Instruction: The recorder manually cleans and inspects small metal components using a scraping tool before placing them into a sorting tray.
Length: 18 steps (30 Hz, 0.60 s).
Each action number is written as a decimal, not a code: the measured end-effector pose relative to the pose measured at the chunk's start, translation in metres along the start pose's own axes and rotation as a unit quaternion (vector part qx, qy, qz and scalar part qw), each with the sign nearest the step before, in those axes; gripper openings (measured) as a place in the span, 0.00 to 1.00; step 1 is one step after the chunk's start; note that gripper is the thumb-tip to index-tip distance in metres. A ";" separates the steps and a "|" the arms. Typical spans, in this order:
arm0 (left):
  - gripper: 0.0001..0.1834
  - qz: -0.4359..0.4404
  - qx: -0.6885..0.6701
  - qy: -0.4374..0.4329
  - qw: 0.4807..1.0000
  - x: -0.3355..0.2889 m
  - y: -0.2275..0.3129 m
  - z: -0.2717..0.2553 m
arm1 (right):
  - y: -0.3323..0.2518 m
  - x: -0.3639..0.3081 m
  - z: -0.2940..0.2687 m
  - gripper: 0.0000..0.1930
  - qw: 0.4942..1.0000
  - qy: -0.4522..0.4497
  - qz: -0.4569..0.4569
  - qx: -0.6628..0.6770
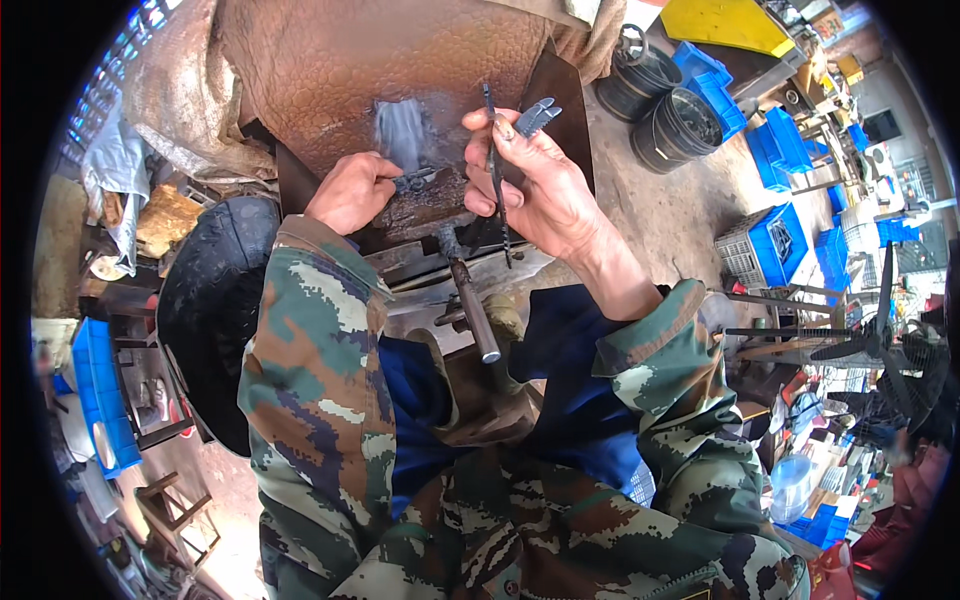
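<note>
My left hand (352, 192) is closed, its thumb and fingertips pressed on a small dark metal piece (415, 180). That piece lies at the top of a wet brown block (415, 212), just below a blurred grey patch (402, 135) that looks like a spinning wheel or spray. A long, thin, dark strip (497, 190) with a rough edge stands nearly upright in my right hand (545, 195). Between its thumb and fingers I also grip several small grey blade-like pieces (538, 118). A metal bar (473, 310) juts toward me below the block.
A wet brown sheet (380, 50) hangs behind the work, flanked by dark metal side plates (560, 110). Black buckets (675, 130) stand at far right, near blue crates (780, 245). A round black tub-like thing (220, 310) sits beside my left arm; a fan (885, 340) is at right.
</note>
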<state>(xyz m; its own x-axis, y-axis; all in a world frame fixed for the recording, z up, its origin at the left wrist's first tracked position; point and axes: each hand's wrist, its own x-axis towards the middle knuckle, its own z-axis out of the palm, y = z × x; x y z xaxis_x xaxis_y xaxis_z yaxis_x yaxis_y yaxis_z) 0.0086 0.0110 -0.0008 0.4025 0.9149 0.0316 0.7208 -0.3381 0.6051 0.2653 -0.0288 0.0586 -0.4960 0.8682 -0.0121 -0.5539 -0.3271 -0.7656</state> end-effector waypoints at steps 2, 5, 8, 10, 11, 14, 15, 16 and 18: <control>0.15 -0.004 0.006 0.001 1.000 -0.001 0.001 -0.001 | 0.001 -0.002 0.002 0.13 0.998 -0.038 -0.006 0.042; 0.15 -0.025 0.000 0.012 1.000 -0.010 -0.004 -0.005 | 0.009 0.002 0.006 0.14 0.993 -0.079 -0.012 0.084; 0.14 -0.091 -0.053 -0.016 0.994 -0.008 -0.004 -0.010 | 0.006 -0.003 0.004 0.12 0.986 -0.101 -0.009 0.134; 0.14 -0.066 -0.058 0.000 0.996 -0.008 -0.012 -0.007 | 0.004 -0.007 0.004 0.12 0.984 -0.114 -0.011 0.139; 0.14 -0.065 -0.057 0.001 0.996 -0.008 -0.012 -0.007 | 0.005 -0.009 0.003 0.12 0.982 -0.123 -0.012 0.146; 0.14 -0.084 -0.040 0.020 0.995 -0.011 -0.015 -0.009 | 0.008 -0.014 0.004 0.13 0.996 -0.065 -0.039 0.056; 0.15 -0.083 -0.038 0.023 0.996 -0.012 -0.017 -0.011 | 0.008 -0.016 0.004 0.13 0.995 -0.067 -0.041 0.055; 0.15 -0.083 -0.036 0.026 0.996 -0.013 -0.019 -0.011 | 0.006 -0.017 0.004 0.13 0.999 -0.032 -0.020 0.028; 0.15 -0.090 -0.041 0.026 0.995 -0.015 -0.024 -0.013 | 0.001 -0.021 0.003 0.14 0.997 0.062 0.025 -0.049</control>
<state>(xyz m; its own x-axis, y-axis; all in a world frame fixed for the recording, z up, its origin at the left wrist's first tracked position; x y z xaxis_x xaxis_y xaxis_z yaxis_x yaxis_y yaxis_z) -0.0217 0.0077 -0.0056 0.2401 0.9698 -0.0422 0.7285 -0.1513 0.6682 0.2729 -0.0483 0.0599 -0.4317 0.8932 -0.1257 -0.4605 -0.3380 -0.8208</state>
